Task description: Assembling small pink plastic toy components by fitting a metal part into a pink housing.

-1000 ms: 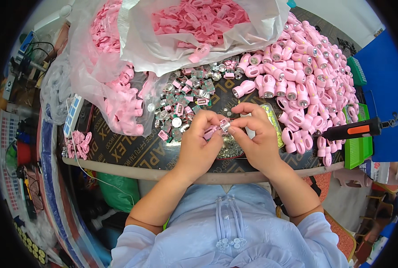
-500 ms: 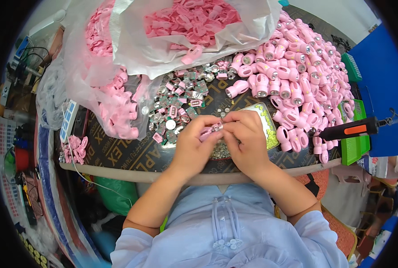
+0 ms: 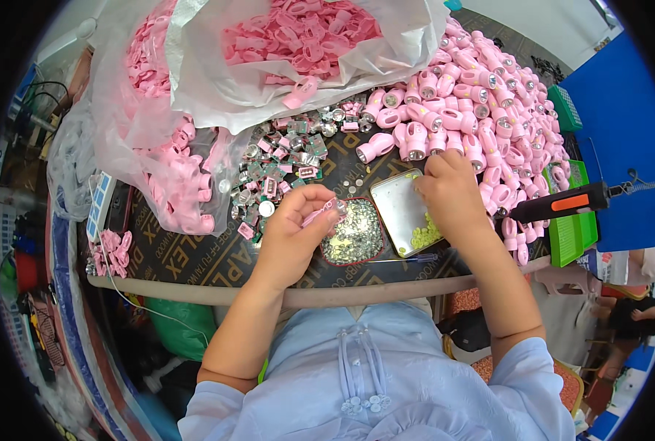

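My left hand [image 3: 292,234] is closed on a small pink flashlight half [image 3: 320,212], its silvery lamp end by the fingertips. It is held beside a red-rimmed tin [image 3: 353,260] of tiny metal screws. My right hand [image 3: 452,197] reaches over the right side of a shallow metal tin [image 3: 396,208], its fingers bent together; whatever they pinch is hidden. Small yellow-green pieces [image 3: 425,235] lie in that tin's lower corner. Left of the tins is a heap of circuit boards and lamp parts [image 3: 280,165].
Finished-looking pink flashlights [image 3: 482,110] pile up at right. A black electric screwdriver [image 3: 563,206] hangs beside a green basket [image 3: 581,231]. A blue-handled screwdriver [image 3: 421,258] lies near the table edge. Bags of pink parts [image 3: 298,37] stand at the back.
My hands have parted. The right one has left the pink flashlight half and moved right over the metal tin; the left keeps the piece, uncovering the screw tin.
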{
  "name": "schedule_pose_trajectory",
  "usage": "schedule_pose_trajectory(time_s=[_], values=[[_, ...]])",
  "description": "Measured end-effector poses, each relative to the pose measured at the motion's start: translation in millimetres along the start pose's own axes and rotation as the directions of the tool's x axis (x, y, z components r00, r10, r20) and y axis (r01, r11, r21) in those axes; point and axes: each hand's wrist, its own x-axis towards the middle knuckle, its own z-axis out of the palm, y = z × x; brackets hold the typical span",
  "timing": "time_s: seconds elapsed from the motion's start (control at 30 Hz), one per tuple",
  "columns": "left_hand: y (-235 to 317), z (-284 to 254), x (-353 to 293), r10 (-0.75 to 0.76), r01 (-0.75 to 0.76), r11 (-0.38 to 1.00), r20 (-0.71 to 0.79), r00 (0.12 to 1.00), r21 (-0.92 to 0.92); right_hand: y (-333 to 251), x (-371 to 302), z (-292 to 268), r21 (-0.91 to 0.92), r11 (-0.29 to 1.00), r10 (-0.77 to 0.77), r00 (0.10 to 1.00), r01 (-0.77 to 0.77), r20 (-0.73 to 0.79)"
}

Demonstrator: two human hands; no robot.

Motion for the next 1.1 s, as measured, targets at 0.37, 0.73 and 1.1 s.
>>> schedule_pose_trajectory(time_s=[0.37,0.73,1.1], values=[[11,-5,2,-0.149,0.169,0.975,0.136,0.979,-0.147,-8,-2,9,0.104,0.995,-0.015,0.998,0.009,0.058],[9,3,2,-0.141,0.166,0.976,0.173,0.975,-0.143,-67,23,-25,0.482,0.833,-0.249,0.962,0.27,-0.109],[8,-1,3,-0.107,0.127,0.984,0.151,0.983,-0.128,-73,27,-22,0.379,0.859,-0.312,0.939,0.343,-0.142]])
